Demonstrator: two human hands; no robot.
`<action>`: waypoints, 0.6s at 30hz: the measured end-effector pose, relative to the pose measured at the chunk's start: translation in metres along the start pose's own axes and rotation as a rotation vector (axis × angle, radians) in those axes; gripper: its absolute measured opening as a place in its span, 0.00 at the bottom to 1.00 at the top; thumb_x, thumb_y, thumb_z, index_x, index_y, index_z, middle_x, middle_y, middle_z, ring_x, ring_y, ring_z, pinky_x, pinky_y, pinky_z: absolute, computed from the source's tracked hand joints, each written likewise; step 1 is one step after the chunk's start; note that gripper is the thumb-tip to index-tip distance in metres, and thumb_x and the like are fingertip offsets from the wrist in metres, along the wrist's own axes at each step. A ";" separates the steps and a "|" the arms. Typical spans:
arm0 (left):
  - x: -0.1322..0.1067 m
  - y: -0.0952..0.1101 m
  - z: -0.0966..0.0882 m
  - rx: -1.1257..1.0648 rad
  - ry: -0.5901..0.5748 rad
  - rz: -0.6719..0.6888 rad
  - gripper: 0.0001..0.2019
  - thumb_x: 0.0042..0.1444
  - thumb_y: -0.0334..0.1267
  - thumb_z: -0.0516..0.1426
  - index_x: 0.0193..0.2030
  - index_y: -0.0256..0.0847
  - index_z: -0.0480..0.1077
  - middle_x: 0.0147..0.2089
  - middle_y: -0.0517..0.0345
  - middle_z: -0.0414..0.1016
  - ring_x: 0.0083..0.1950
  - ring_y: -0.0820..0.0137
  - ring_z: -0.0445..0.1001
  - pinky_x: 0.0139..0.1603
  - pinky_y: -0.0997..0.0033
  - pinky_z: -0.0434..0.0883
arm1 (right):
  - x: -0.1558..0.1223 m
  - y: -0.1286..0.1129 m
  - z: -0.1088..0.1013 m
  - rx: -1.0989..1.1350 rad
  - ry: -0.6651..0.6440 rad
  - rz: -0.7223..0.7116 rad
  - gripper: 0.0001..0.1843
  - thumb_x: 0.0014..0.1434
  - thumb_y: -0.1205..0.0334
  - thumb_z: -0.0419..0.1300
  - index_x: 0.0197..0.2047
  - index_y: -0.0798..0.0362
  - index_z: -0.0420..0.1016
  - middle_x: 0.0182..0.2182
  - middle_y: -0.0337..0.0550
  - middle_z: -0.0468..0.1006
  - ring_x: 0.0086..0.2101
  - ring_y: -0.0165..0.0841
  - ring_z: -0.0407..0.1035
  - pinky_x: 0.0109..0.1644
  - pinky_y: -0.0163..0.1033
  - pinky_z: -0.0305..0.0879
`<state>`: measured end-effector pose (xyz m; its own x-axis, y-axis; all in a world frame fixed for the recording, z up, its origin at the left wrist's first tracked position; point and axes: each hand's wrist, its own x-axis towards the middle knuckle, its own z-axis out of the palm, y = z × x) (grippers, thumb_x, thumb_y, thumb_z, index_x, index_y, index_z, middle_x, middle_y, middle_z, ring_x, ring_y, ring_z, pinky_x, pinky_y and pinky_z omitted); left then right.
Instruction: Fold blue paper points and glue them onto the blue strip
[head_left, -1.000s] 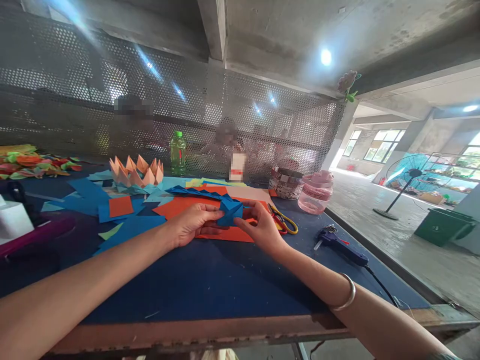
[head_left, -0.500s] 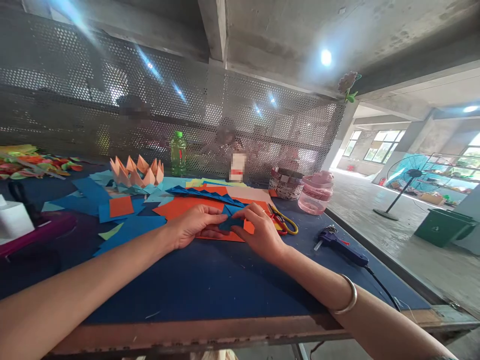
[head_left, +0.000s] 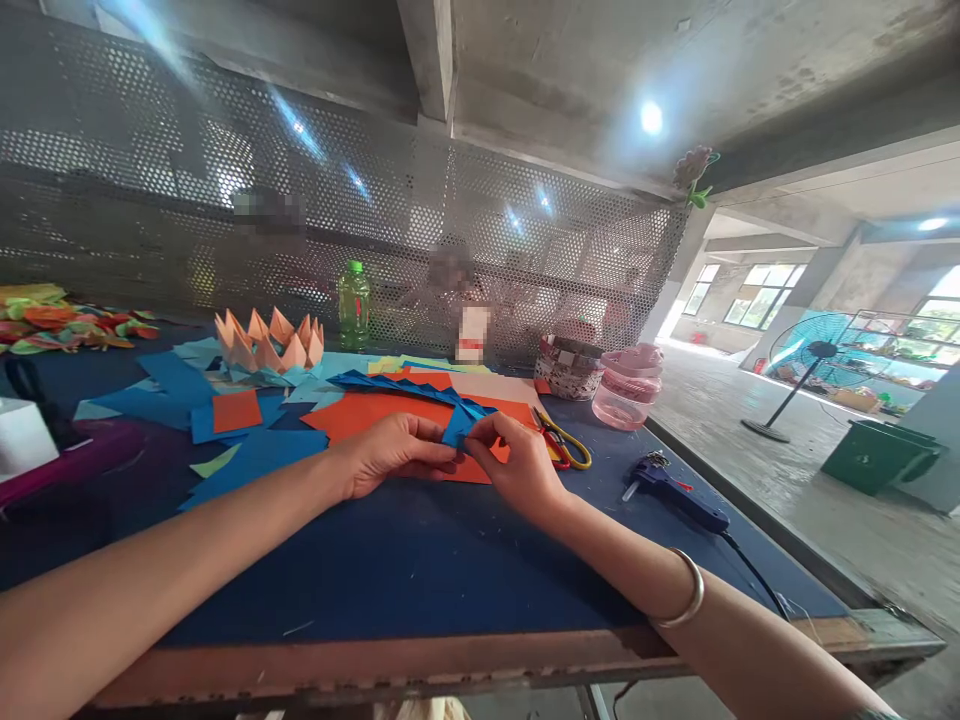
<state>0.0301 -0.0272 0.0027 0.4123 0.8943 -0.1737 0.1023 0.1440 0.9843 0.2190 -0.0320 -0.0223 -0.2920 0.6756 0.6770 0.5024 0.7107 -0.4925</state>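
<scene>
The left hand (head_left: 390, 455) and right hand (head_left: 521, 468) pinch a folded blue paper (head_left: 459, 425) between them, fingers clamped on it from both sides to steady it over an orange sheet (head_left: 367, 418) on the tabletop (head_left: 375, 590); scissors (head_left: 556, 437) lie at three o'clock, within reach.

The left hand (head_left: 390, 455) and right hand (head_left: 521, 465) pinch a folded blue paper (head_left: 459, 428) together above the near part of an orange paper sheet (head_left: 352, 415). Yellow-handled scissors (head_left: 562, 445) lie just right of the sheet, a hot glue gun (head_left: 671, 500) farther right, and a folded paper lotus (head_left: 268, 342) beyond its left end
</scene>
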 end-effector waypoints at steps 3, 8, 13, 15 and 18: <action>-0.001 0.000 0.001 -0.005 0.072 0.006 0.09 0.40 0.37 0.67 0.32 0.40 0.79 0.31 0.57 0.82 0.37 0.69 0.78 0.41 0.73 0.73 | 0.000 -0.001 0.001 0.026 0.012 0.015 0.02 0.56 0.67 0.58 0.32 0.51 0.71 0.27 0.37 0.75 0.30 0.29 0.67 0.36 0.34 0.61; -0.003 0.001 0.002 0.000 0.033 0.045 0.10 0.39 0.36 0.67 0.32 0.42 0.80 0.33 0.58 0.82 0.38 0.68 0.78 0.44 0.72 0.72 | -0.001 -0.003 0.002 0.043 0.044 0.010 0.02 0.56 0.67 0.58 0.33 0.51 0.72 0.28 0.37 0.76 0.30 0.29 0.67 0.36 0.34 0.61; -0.001 0.000 0.001 -0.018 0.055 0.044 0.11 0.41 0.40 0.67 0.33 0.41 0.79 0.34 0.56 0.82 0.40 0.66 0.78 0.43 0.71 0.73 | -0.001 -0.004 0.002 0.038 0.058 0.019 0.03 0.56 0.67 0.58 0.33 0.51 0.72 0.28 0.36 0.76 0.31 0.29 0.67 0.37 0.34 0.61; -0.001 0.000 0.001 -0.032 0.077 0.043 0.11 0.41 0.41 0.67 0.32 0.41 0.79 0.32 0.56 0.82 0.38 0.67 0.78 0.43 0.71 0.73 | -0.001 -0.003 0.002 0.046 0.062 0.014 0.02 0.56 0.67 0.58 0.33 0.51 0.72 0.28 0.36 0.75 0.31 0.29 0.67 0.37 0.34 0.62; -0.002 0.001 0.002 -0.028 0.094 0.044 0.11 0.43 0.42 0.66 0.32 0.40 0.79 0.33 0.55 0.82 0.38 0.66 0.78 0.43 0.70 0.73 | -0.001 -0.001 0.003 0.044 0.065 0.012 0.03 0.56 0.67 0.58 0.34 0.51 0.72 0.28 0.37 0.76 0.31 0.30 0.68 0.37 0.35 0.62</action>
<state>0.0314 -0.0298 0.0037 0.3286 0.9358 -0.1278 0.0598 0.1145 0.9916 0.2163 -0.0326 -0.0241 -0.2319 0.6709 0.7044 0.4687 0.7116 -0.5234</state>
